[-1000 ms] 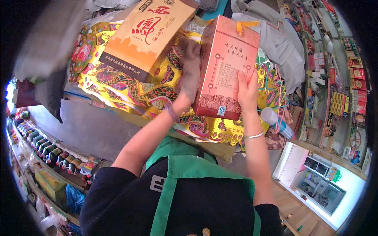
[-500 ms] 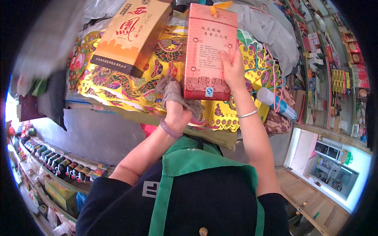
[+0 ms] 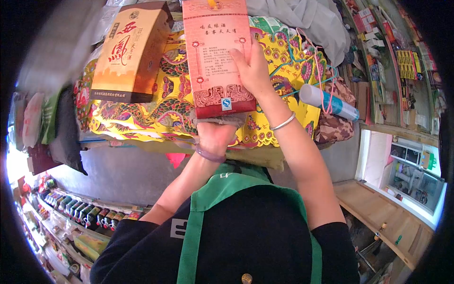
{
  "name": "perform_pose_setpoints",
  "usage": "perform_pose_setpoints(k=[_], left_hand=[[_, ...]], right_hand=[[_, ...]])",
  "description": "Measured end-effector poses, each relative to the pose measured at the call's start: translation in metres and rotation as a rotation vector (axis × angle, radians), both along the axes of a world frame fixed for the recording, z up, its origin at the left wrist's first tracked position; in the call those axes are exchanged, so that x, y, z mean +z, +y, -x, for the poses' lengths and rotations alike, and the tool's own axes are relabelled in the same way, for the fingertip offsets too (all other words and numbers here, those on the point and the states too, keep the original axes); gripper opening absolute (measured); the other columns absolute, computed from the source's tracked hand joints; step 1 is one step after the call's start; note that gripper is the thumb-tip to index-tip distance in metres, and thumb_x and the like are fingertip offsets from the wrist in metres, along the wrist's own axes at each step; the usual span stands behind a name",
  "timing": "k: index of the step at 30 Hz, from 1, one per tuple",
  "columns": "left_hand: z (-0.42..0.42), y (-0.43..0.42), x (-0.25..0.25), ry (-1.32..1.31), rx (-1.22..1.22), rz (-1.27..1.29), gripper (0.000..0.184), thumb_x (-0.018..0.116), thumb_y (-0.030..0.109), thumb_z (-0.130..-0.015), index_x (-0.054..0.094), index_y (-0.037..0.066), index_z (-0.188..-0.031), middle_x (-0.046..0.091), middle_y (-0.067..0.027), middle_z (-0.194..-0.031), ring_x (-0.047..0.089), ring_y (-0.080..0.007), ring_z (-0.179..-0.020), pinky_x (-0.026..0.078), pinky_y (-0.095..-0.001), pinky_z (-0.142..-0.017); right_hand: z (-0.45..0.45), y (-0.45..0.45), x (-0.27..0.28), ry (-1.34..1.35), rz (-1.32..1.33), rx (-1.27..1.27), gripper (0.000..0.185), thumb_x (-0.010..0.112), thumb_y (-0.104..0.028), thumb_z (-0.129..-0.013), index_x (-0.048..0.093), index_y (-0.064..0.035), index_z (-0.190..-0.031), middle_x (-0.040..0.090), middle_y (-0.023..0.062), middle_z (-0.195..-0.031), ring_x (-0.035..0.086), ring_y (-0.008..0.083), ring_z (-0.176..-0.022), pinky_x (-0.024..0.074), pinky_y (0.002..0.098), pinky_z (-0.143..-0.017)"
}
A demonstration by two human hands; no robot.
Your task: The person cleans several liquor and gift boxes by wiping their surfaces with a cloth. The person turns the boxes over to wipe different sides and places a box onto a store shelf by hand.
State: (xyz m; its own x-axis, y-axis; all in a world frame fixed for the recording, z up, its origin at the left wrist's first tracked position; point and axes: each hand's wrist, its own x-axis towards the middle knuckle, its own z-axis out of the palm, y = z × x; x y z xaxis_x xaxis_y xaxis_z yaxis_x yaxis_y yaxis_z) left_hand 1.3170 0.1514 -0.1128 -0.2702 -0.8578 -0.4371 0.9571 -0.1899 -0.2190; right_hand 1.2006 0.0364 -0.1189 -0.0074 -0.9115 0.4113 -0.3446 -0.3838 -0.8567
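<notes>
My right hand (image 3: 257,73) grips the right side of a tall pink liquor box (image 3: 215,61), thumb across its printed face. The box has a dark red base, a small blue-and-white label and a yellow ribbon at its top. My left hand (image 3: 215,135) is at the bottom of the box with a grey cloth (image 3: 236,119) wrapped around it. The left fingers are hidden under the box and cloth. A gold and orange liquor box (image 3: 127,52) with red characters lies to the left, apart from both hands, on a yellow patterned sheet (image 3: 156,113).
A white-and-blue roll (image 3: 328,102) and a teal wire hanger (image 3: 288,61) lie at the right of the sheet. Grey plastic covering (image 3: 302,19) is behind. Shelves of goods (image 3: 402,61) stand at right, bottles (image 3: 90,215) line the lower left, and a wooden board (image 3: 383,227) is lower right.
The pink box has moved left in view with my right hand. My left hand and the cloth have gone from beside its lower left edge to under its base.
</notes>
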Motion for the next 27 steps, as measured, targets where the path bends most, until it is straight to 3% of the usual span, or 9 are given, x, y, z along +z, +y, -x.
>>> perform_pose_setpoints(k=[4,6,7,11,18,20,21,25,27], left_hand=[[0.031,-0.006,-0.032,0.09,-0.005,-0.061,0.051,0.045,0.043,-0.094,0.048,0.01,-0.133,0.05,-0.0111,-0.136,0.046,-0.0315,-0.125,0.032,-0.0531,-0.109],[0.042,-0.01,-0.028,0.124,0.019,-0.086,0.051,0.046,0.042,-0.094,0.048,0.01,-0.133,0.05,-0.0108,-0.136,0.046,-0.0311,-0.125,0.031,-0.0528,-0.109],[0.044,-0.012,-0.026,0.01,0.028,-0.092,0.051,0.044,0.043,-0.095,0.047,0.009,-0.134,0.048,-0.0121,-0.138,0.044,-0.0327,-0.126,0.029,-0.0537,-0.11],[0.01,0.002,-0.002,0.394,-0.124,0.117,0.052,0.037,0.041,-0.098,0.045,0.006,-0.135,0.041,-0.0158,-0.143,0.039,-0.0352,-0.131,0.025,-0.054,-0.113],[-0.082,0.02,0.027,0.167,-0.279,-0.077,0.046,0.041,0.032,-0.097,0.048,0.001,-0.13,0.047,-0.0223,-0.136,0.043,-0.0393,-0.125,0.028,-0.0528,-0.111],[-0.1,0.021,0.027,0.245,-0.219,0.32,0.041,0.045,0.03,-0.095,0.053,-0.001,-0.121,0.051,-0.0242,-0.129,0.048,-0.0391,-0.119,0.032,-0.0514,-0.109],[-0.109,0.018,0.034,0.207,-0.234,0.21,0.036,0.045,0.028,-0.095,0.058,-0.001,-0.112,0.055,-0.0219,-0.124,0.051,-0.037,-0.116,0.035,-0.0499,-0.106],[-0.132,0.018,0.038,-0.116,-0.219,0.165,0.04,0.043,0.03,-0.097,0.055,0.0,-0.12,0.055,-0.0184,-0.126,0.051,-0.034,-0.117,0.035,-0.0495,-0.107],[-0.137,0.025,0.054,-0.186,-0.236,0.175,0.043,0.042,0.032,-0.098,0.053,0.0,-0.124,0.054,-0.0189,-0.129,0.05,-0.0341,-0.12,0.034,-0.0495,-0.108]], right_hand=[[0.0,0.002,0.001,0.027,0.003,-0.028,0.047,0.06,-0.018,-0.091,0.043,0.0052,-0.127,0.06,0.016,-0.116,0.058,0.021,-0.106,0.045,0.0327,-0.091],[0.002,0.001,0.001,0.018,-0.015,-0.012,0.055,0.064,-0.026,-0.087,0.043,0.0038,-0.129,0.057,0.0205,-0.116,0.055,0.032,-0.107,0.0424,0.0394,-0.094],[0.003,0.002,0.0,0.011,-0.024,-0.008,0.059,0.066,-0.029,-0.086,0.043,0.0031,-0.13,0.056,0.0227,-0.116,0.053,0.0375,-0.108,0.0411,0.0427,-0.095],[0.001,0.003,0.004,0.015,-0.028,-0.024,0.058,0.065,-0.033,-0.086,0.044,0.0027,-0.127,0.056,0.0226,-0.115,0.052,0.0382,-0.107,0.0411,0.0436,-0.094],[-0.003,-0.002,-0.002,0.013,-0.013,-0.024,0.049,0.064,-0.026,-0.086,0.047,0.002,-0.124,0.057,0.0213,-0.112,0.053,0.037,-0.105,0.0413,0.044,-0.092],[-0.002,-0.002,0.001,0.014,-0.023,0.0,0.048,0.064,-0.024,-0.086,0.047,0.0021,-0.123,0.057,0.0212,-0.112,0.053,0.0367,-0.104,0.0413,0.0435,-0.092],[-0.002,-0.003,-0.002,-0.003,-0.02,0.004,0.048,0.064,-0.024,-0.087,0.047,0.0021,-0.123,0.057,0.0209,-0.112,0.053,0.036,-0.105,0.0412,0.0426,-0.092],[-0.002,-0.003,0.0,0.029,0.019,-0.004,0.048,0.064,-0.024,-0.087,0.047,0.0034,-0.123,0.057,0.0212,-0.115,0.053,0.0349,-0.106,0.0409,0.0416,-0.093],[-0.002,-0.001,0.002,0.092,0.031,-0.044,0.042,0.062,-0.021,-0.09,0.049,0.0026,-0.122,0.059,0.0176,-0.114,0.056,0.0274,-0.105,0.0427,0.037,-0.093]])
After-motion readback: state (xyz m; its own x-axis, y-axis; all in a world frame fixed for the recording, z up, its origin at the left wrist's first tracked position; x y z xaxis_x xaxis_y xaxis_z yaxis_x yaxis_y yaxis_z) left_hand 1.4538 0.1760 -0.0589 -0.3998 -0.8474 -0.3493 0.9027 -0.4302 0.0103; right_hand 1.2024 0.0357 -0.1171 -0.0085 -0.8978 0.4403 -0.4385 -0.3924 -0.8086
